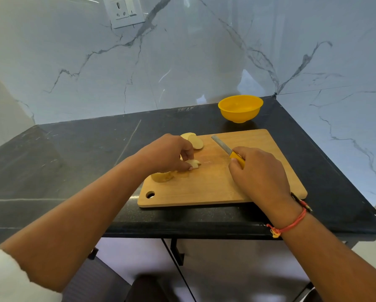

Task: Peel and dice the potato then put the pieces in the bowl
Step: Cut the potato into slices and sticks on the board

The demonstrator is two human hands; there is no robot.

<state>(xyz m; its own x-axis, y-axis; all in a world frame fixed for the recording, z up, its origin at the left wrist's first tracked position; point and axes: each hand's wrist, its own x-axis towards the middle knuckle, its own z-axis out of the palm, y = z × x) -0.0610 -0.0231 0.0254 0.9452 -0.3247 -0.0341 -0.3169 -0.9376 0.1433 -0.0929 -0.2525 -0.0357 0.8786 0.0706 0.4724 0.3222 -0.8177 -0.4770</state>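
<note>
A wooden cutting board lies on the dark counter. My left hand pinches a pale potato slice against the board. A larger potato chunk sits under my left wrist at the board's left edge. Two or three cut slices lie at the board's far left corner. My right hand grips a knife by its yellow handle; the blade points away over the board, apart from the slice. An empty yellow bowl stands behind the board.
The dark counter stretches left of the board and ends at a front edge near me. A marble wall with a socket plate backs it, and a side wall closes the right. Cabinet fronts show below.
</note>
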